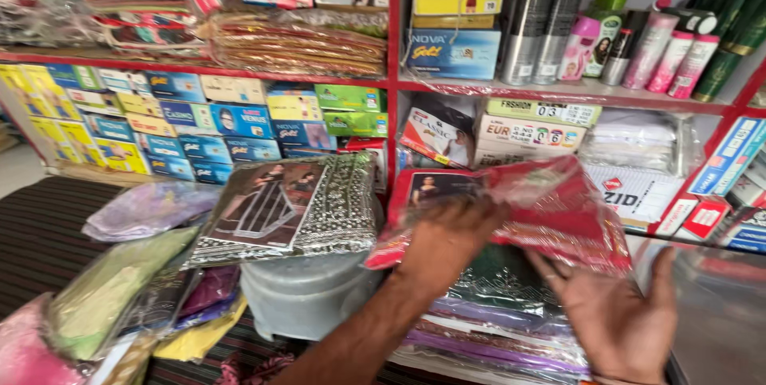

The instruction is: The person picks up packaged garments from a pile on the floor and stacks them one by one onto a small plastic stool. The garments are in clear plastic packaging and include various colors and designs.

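Note:
My left hand reaches in from the bottom middle and grips a red garment packet in clear plastic, fingers curled over its left part. The packet is tilted and held above a stack of wrapped garments in green and purple. My right hand is palm up with fingers spread, just below the packet's right lower edge; whether the fingertips touch it is unclear.
A black-and-silver garment packet lies on a grey plastic tub to the left. More wrapped fabrics lie at lower left. Red-edged shelves behind hold coloured boxes and spray cans.

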